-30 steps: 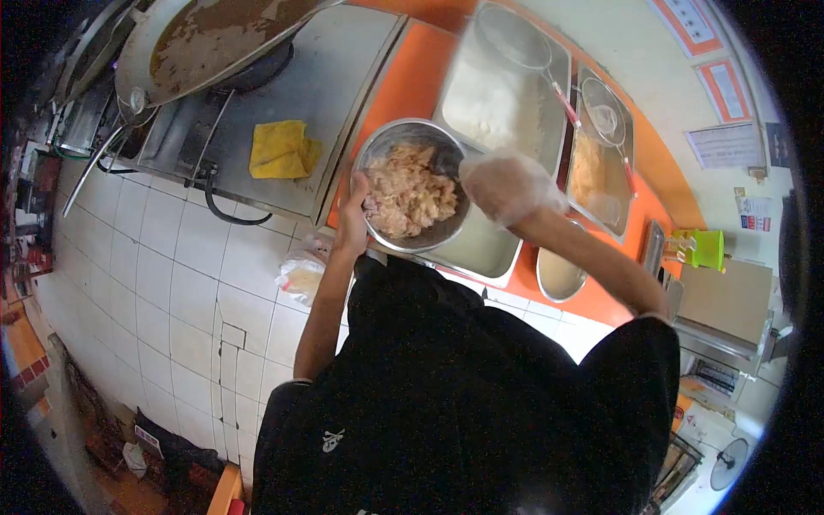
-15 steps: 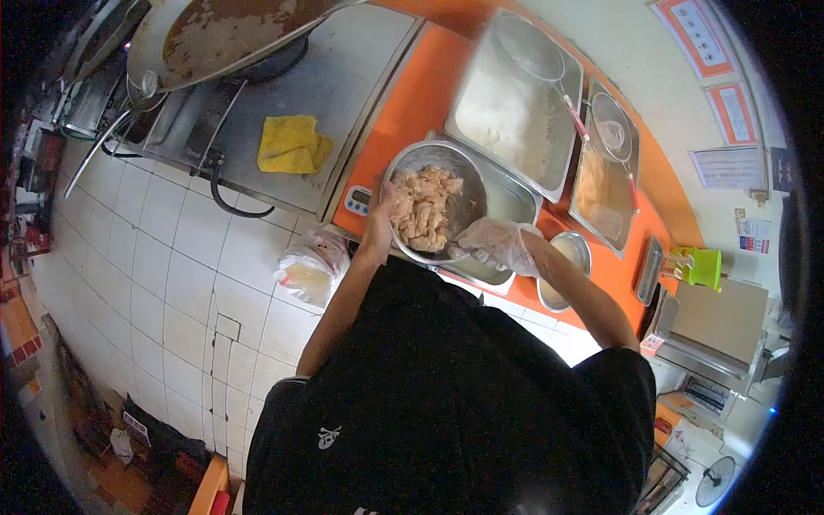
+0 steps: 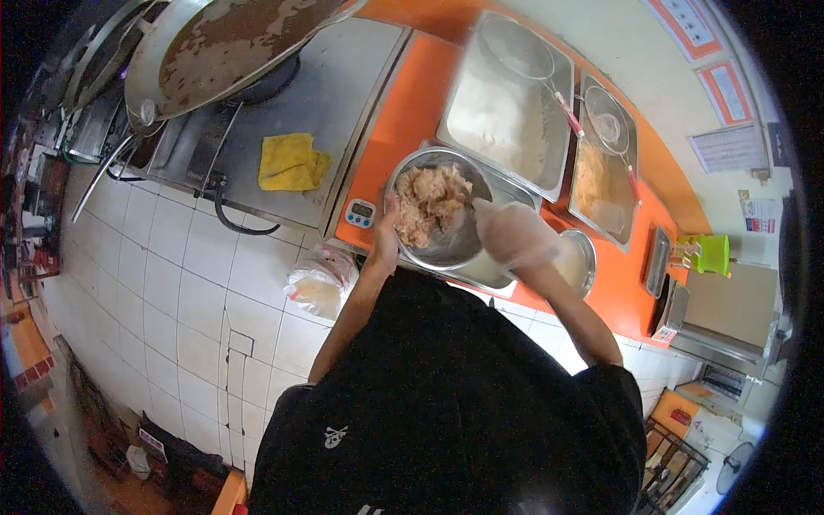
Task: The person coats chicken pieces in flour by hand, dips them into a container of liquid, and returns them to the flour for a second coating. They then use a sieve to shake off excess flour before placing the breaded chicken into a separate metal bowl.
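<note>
A round metal bowl [image 3: 455, 249] sits tilted over a steel pan [image 3: 487, 273] on the orange counter. Inside it lie pale, wet-looking pieces of raw meat [image 3: 422, 206], heaped toward the left and far side. My left hand [image 3: 389, 233] is closed on the bowl's left rim. At the right side of the bowl is my right hand [image 3: 518, 235] in a clear plastic glove, smeared by motion; its fingers are too blurred to read. Some meat near the glove is blurred too.
A tray of white flour [image 3: 498, 112] with a strainer [image 3: 515, 47] stands behind the bowl. Right of it is a tray of orange crumbs [image 3: 592, 180]. A timer [image 3: 360, 213], yellow cloth [image 3: 292, 161] and large wok [image 3: 249, 51] are on the left.
My right hand has lifted up and right from the bowl's lower edge. The meat has been shifted and piled higher toward the far side. My left hand stays on the rim.
</note>
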Motion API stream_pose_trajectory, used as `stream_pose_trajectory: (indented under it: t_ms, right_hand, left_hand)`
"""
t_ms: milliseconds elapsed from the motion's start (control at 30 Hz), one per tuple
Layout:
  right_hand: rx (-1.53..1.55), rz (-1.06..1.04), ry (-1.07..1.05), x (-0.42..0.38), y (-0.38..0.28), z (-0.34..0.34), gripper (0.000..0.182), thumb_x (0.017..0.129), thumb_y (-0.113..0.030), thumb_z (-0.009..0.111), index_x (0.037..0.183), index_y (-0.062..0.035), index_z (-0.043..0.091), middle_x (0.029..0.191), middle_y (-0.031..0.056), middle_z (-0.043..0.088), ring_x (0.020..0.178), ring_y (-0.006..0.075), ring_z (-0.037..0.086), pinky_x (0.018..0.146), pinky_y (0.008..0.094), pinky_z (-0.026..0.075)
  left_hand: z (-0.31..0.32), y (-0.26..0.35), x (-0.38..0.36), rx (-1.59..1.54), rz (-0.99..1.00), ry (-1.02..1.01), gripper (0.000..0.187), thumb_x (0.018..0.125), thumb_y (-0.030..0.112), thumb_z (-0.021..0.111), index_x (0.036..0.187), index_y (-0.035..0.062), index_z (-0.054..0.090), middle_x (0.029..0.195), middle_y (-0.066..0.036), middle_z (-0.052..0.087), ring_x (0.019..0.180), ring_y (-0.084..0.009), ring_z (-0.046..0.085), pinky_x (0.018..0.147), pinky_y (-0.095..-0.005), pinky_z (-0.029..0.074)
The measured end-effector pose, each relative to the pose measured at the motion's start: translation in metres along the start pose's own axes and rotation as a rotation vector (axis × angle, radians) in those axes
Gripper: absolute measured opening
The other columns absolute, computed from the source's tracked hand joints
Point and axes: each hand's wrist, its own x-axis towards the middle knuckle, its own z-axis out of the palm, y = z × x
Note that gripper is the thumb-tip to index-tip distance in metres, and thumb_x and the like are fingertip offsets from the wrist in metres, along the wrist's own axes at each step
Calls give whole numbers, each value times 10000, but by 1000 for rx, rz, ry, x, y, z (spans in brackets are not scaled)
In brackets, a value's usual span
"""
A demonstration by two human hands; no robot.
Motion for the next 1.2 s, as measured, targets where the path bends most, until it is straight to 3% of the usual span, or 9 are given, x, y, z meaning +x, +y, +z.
stream_pose_trajectory:
  t_ms: [33, 167, 267, 367, 533, 933, 1067, 1100, 1200]
  right_hand:
    - [-175, 178, -136, 2, -19, -12, 134, 851, -112, 494, 948, -32, 540, 768, 149, 647, 697, 263, 665, 555, 356, 532]
    - [-209, 96, -293, 4, -26, -8, 121, 860, -123, 480, 949, -48, 513, 704, 147, 628, 652, 269, 658, 517, 389, 517]
    - [-233, 41, -237, -2, -24, -44, 115, 870, -131, 467, 930, -42, 508, 709, 135, 632, 637, 267, 652, 498, 384, 503]
    - [-221, -117, -295, 7, -25, -7, 109, 877, -141, 449, 926, -66, 511, 698, 117, 628, 608, 262, 641, 505, 381, 496]
    - [-220, 67, -371, 10, -36, -65, 146, 844, -108, 484, 928, -26, 569, 793, 165, 654, 731, 259, 671, 597, 386, 537]
    - [-210, 54, -311, 20, -19, -10, 128, 827, -134, 484, 864, -64, 586, 696, 130, 637, 641, 282, 650, 535, 400, 509]
    - [-132, -50, -172, 22, -23, -18, 138, 826, -130, 491, 838, -55, 607, 707, 131, 646, 666, 267, 662, 569, 398, 524]
    - [-207, 34, -331, 34, -24, -19, 149, 835, -134, 488, 883, -49, 602, 734, 137, 653, 686, 263, 665, 594, 396, 528]
    - [-53, 84, -383, 5, -33, -47, 153, 827, -142, 507, 880, -37, 603, 748, 153, 652, 696, 268, 664, 607, 393, 528]
  left_hand:
    - [1, -5, 1, -4, -9, -2, 573, 946, 469, 349, 1328, 43, 325, 1276, -120, 437, 1190, -229, 436, 977, -387, 382]
    - [-2, -9, 1, -152, -22, -18, 562, 948, 445, 371, 1337, 46, 297, 1296, -124, 406, 1212, -229, 404, 997, -382, 353]
    - [3, 2, -5, -184, -33, 38, 562, 949, 435, 380, 1342, 45, 284, 1302, -122, 401, 1212, -226, 405, 997, -378, 353]
    - [6, 5, -8, -171, -33, 105, 588, 946, 450, 363, 1361, 43, 273, 1329, -137, 389, 1219, -240, 410, 1001, -394, 352]
    - [-9, -7, 6, -230, -4, -24, 579, 949, 444, 354, 1362, 45, 272, 1311, -136, 408, 1192, -248, 436, 990, -403, 364]
    - [0, -4, 12, -214, 71, 6, 559, 956, 437, 356, 1360, 60, 269, 1300, -125, 417, 1176, -250, 448, 983, -389, 375]
    - [-5, -7, 7, -307, -73, -34, 585, 943, 452, 376, 1360, 56, 266, 1301, -115, 418, 1182, -264, 440, 993, -404, 360]
    - [-9, -10, 9, -329, -82, -96, 593, 939, 464, 372, 1364, 65, 262, 1315, -116, 406, 1194, -267, 428, 992, -420, 358]
    - [5, 1, 4, -175, 19, 130, 588, 939, 469, 367, 1367, 78, 267, 1331, -118, 389, 1197, -270, 421, 993, -433, 351]
